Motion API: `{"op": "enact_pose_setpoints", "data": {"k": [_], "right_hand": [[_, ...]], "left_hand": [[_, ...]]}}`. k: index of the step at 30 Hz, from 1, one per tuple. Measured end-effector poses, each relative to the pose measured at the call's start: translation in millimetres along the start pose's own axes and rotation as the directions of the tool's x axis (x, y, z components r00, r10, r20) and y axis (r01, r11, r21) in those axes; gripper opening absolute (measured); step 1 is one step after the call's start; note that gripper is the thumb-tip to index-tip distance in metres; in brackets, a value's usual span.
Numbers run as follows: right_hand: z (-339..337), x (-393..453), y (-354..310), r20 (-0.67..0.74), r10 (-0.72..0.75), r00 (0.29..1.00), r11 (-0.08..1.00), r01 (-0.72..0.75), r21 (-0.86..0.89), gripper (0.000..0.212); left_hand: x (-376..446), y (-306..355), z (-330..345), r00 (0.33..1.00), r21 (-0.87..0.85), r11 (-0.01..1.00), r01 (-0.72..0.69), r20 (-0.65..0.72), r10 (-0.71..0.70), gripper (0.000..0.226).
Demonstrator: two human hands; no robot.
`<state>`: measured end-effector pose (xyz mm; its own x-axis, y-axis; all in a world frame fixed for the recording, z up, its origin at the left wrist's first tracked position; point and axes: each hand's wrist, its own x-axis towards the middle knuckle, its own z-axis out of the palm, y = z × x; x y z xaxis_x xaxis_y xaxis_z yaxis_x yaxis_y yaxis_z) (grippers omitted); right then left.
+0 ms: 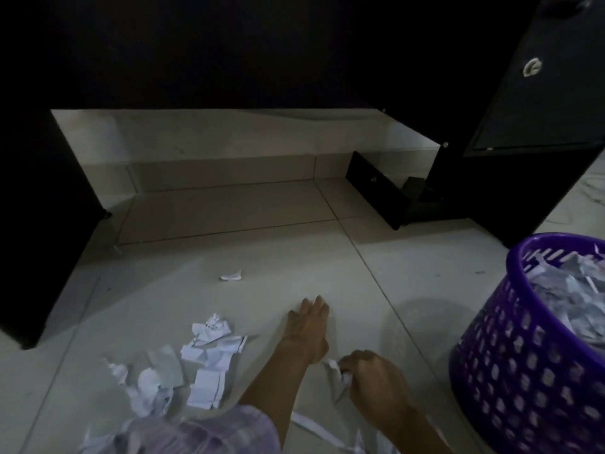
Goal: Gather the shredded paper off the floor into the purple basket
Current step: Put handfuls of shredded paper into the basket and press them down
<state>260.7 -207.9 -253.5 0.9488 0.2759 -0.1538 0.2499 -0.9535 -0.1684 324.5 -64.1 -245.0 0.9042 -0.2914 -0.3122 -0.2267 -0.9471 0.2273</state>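
Observation:
The purple basket (510,365) stands on the floor at the right, holding a heap of shredded paper (576,290). A loose pile of shredded paper (203,358) lies on the tiles at the lower left, one small scrap (231,275) lies farther out, and long strips (314,429) lie near the bottom edge. My left hand (309,322) reaches forward with straight fingers flat on the floor, holding nothing. My right hand (373,378), left of the basket, grips a bunch of paper shreds (334,368).
Dark furniture surrounds the spot: a side panel (42,224) at the left and a drawer unit (523,126) at the back right with its bottom drawer (376,188) pulled open. Pale floor tiles (229,217) run back to the wall beneath the furniture.

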Motion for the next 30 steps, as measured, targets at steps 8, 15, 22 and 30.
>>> {"op": "enact_pose_setpoints", "data": {"k": [8,15,22,30], "right_hand": [[-13.8,-16.5,8.1,0.043,0.135,0.99,0.989,-0.137,0.06,0.057],[-13.1,-49.9,-5.4,0.071,0.262,0.963,0.965,-0.263,0.009,0.027],[-28.3,-90.6,-45.4,-0.053,0.305,0.951,0.952,-0.306,-0.004,0.038],[-13.1,-102.8,-118.4,0.007,0.151,0.988,0.985,-0.151,0.081,0.037]], "left_hand": [[-31.9,23.2,29.0,0.989,0.07,0.988,-0.135,-0.058,0.139,0.053],[-82.7,23.0,31.3,0.989,-0.009,0.989,-0.149,-0.018,0.148,0.041],[-146.5,-31.2,4.3,0.926,-0.022,0.998,-0.058,-0.374,0.046,0.048],[-180.5,-176.7,-4.4,0.809,-0.426,0.747,0.511,-0.057,-0.585,0.073]]}}
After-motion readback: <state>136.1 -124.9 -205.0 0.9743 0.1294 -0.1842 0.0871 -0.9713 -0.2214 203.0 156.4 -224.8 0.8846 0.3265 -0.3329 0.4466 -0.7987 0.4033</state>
